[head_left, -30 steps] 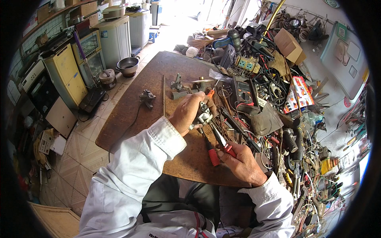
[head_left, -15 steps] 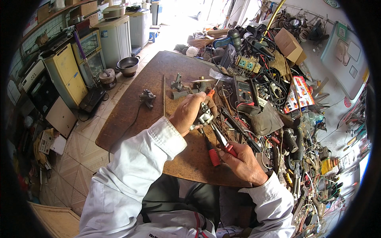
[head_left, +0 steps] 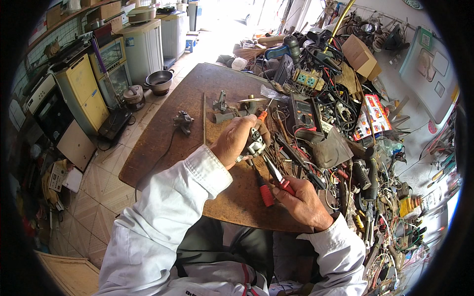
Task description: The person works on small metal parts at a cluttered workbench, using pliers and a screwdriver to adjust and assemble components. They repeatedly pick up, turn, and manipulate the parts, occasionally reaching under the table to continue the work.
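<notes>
My left hand (head_left: 237, 140) is closed around a small silver cast-metal part (head_left: 256, 147) with holes in it, held above the table. In my right hand (head_left: 303, 202) are red-handled long-nose pliers (head_left: 273, 170), their metal end slanting up to the lower side of the part. The fingers hide how the tip meets it. A screwdriver with a red handle (head_left: 265, 193) lies on the table under the pliers. Just beyond my left hand is a tool with an orange handle (head_left: 262, 116).
The brown wooden table (head_left: 165, 153) carries more metal parts (head_left: 183, 122) and a thin rod (head_left: 204, 118). A multimeter (head_left: 304, 114) sits amid a heap of cables and tools along the right. On the floor at left stand a pot (head_left: 159, 83) and old appliances (head_left: 81, 91).
Almost nothing differs. The silver part and the pliers show only a very slight shift; both hands keep their holds.
</notes>
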